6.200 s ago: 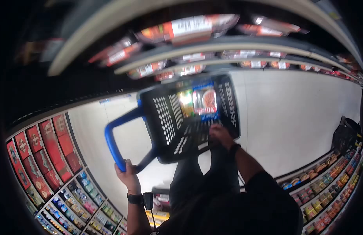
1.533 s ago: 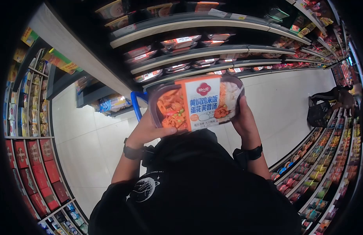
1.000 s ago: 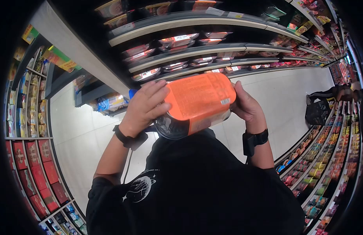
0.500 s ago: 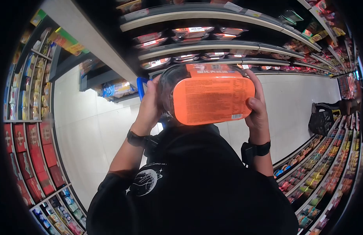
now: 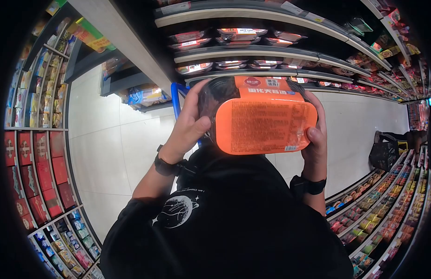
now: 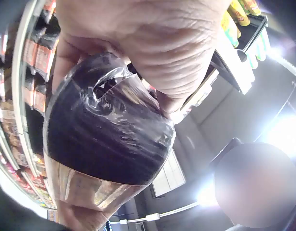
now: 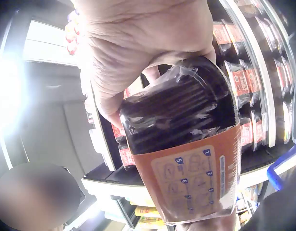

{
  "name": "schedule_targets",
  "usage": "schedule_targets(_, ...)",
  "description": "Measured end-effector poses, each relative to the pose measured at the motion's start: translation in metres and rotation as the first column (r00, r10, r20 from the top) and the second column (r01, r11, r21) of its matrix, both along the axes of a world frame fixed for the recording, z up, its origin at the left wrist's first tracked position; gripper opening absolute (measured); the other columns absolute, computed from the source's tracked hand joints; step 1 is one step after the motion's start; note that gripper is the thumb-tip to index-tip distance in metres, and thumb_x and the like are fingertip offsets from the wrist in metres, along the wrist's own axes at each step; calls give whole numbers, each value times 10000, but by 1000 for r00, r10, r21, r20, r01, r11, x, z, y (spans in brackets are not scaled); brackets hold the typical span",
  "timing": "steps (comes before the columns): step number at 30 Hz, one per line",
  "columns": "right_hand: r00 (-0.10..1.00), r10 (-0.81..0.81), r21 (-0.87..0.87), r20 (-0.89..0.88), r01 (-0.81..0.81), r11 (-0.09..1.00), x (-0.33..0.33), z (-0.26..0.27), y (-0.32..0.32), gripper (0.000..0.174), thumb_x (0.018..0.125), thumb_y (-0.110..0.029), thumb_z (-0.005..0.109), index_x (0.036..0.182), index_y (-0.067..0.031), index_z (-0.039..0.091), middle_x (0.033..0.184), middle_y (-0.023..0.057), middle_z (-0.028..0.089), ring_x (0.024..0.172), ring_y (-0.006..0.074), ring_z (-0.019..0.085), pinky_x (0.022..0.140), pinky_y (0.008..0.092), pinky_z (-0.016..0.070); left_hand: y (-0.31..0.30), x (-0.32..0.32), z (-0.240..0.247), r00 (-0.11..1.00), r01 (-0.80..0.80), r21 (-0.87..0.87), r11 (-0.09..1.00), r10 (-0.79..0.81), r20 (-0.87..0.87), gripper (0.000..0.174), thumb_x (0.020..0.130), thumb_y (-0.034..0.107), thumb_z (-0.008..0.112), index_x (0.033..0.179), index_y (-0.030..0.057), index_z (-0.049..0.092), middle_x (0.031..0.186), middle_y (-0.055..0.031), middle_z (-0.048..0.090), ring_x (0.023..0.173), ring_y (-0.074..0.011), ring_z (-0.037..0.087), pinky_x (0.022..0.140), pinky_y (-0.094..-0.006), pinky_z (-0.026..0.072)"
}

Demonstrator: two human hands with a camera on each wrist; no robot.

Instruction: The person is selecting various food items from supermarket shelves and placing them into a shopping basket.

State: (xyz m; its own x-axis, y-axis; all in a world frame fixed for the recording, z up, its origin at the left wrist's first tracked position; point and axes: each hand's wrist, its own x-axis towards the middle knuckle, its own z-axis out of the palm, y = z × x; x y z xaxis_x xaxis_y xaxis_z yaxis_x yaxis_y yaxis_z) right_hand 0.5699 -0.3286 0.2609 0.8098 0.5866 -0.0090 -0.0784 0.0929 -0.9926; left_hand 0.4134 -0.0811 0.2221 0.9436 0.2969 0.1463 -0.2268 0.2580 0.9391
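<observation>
Held up before the chest is a ready-meal box [image 5: 266,123], a black tray in clear film with an orange sleeve. Its orange printed face and barcode point toward the head camera. My left hand [image 5: 190,128] grips the left end, thumb near the face's edge. At the other end, my right hand [image 5: 316,142] holds the box with the thumb on the orange face. Wrinkled clear film over the black tray [image 6: 104,130] fills the left wrist view. Numbered pictures on the sleeve [image 7: 196,178] show in the right wrist view. Most fingers are behind the box.
Shelves of similar ready-meal boxes [image 5: 241,35] rise just ahead. A blue handle [image 5: 177,100] shows behind my left hand. Red boxes [image 5: 24,149] line the left side, packets [image 5: 364,223] the right. A person beside a black basket [image 5: 384,156] is at the far right.
Earlier, one hand held a shopping basket's blue handle while the other was over the basket. Later both held the meal box, picture side up; it has since been turned to its orange text side.
</observation>
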Motion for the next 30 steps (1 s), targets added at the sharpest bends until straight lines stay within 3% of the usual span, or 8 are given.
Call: schedule_targets(30, 1000, 5, 28, 13, -5, 1000, -2, 5, -4, 910, 682, -419, 724, 1409, 6, 379, 1377, 172, 452, 1313, 273, 413, 1114, 383, 283, -5, 3, -4, 999, -6, 47, 999, 8, -42, 1046, 786, 699, 623, 1483, 40, 207, 1475, -135, 310, 1409, -251, 277, 1173, -441, 189)
